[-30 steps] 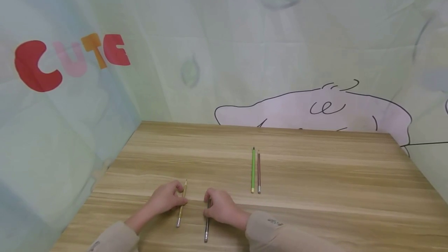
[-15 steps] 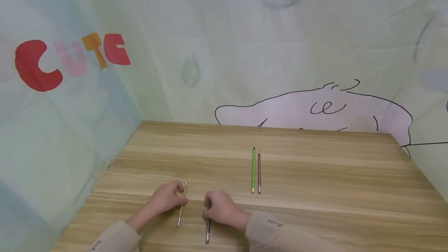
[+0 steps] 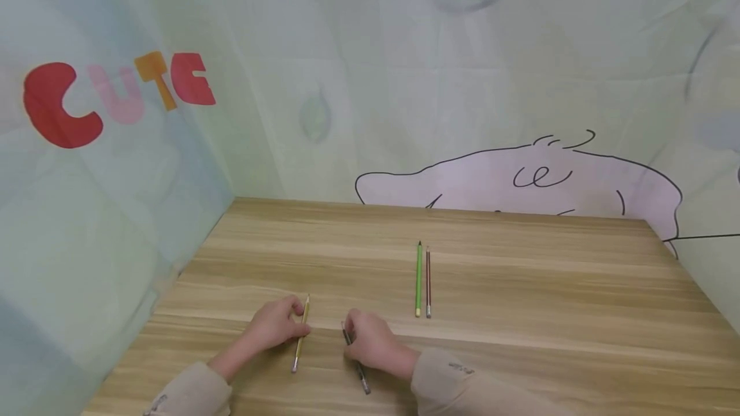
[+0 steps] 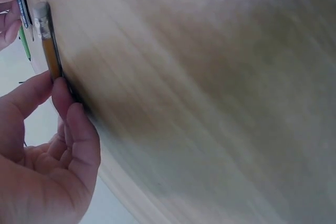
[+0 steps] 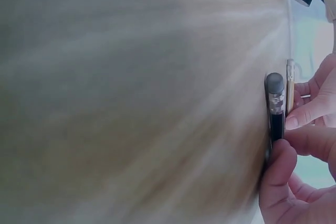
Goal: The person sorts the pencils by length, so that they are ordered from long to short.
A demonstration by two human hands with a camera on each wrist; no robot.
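My left hand (image 3: 274, 325) pinches a yellow pencil (image 3: 299, 346) between thumb and fingertips. The pencil lies on the wooden table, point away from me and eraser end toward me. To its right, my right hand (image 3: 374, 344) pinches a black pencil (image 3: 363, 380), which slants with its eraser end to the lower right. In the right wrist view the grey eraser of the black pencil (image 5: 276, 121) faces the camera, thumb and finger gripping just beyond it. The left wrist view shows the eraser end of the yellow pencil (image 4: 51, 59) sticking out from the fingers.
Farther back on the table (image 3: 549, 294), a green pencil (image 3: 419, 281) and a dark red pencil (image 3: 428, 284) lie side by side, nearly parallel, points away. Printed cloth walls (image 3: 277, 82) rise along the table's far and side edges.
My right hand has shifted slightly right and turned the black pencil, its eraser end swinging to the right. My left hand and the yellow pencil stay in place.
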